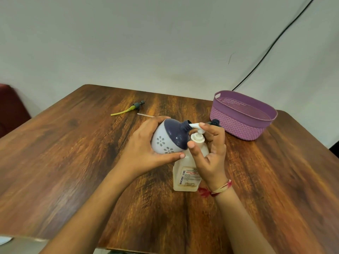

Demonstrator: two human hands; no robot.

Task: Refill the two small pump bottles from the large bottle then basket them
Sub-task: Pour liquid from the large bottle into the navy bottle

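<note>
The left hand (146, 149) is wrapped around a small pump bottle (167, 137), white with flower cut-outs and a dark blue shoulder, and holds it tipped on its side above the desk (73, 162). The bottle's long axis runs from about eight o'clock to two o'clock, so its open threaded neck points at two o'clock, straight at the white spout of the large bottle (189, 171).

The large bottle stands upright at the middle of the desk, just beside and below the tilted one. The right hand (211, 147) rests on its pump head (197, 133): the forefinger lies on top of the spout, the thumb is at the collar, and the other fingers are loosely curled, gripping nothing else. Spout tip and neck appear to touch or nearly so; whether the tip is inside the mouth I cannot tell.

My judgement is that the coming press depends on this alignment: if the neck drifts toward twelve or three o'clock, liquid would miss.

Behind the right hand at one o'clock a dark blue object (214, 122) shows, possibly the second small bottle, mostly hidden. The purple basket (238, 123) sits further at two o'clock, empty as far as visible. A removed pump with a yellowish tube (130, 108) lies at eleven o'clock, well apart.
</note>
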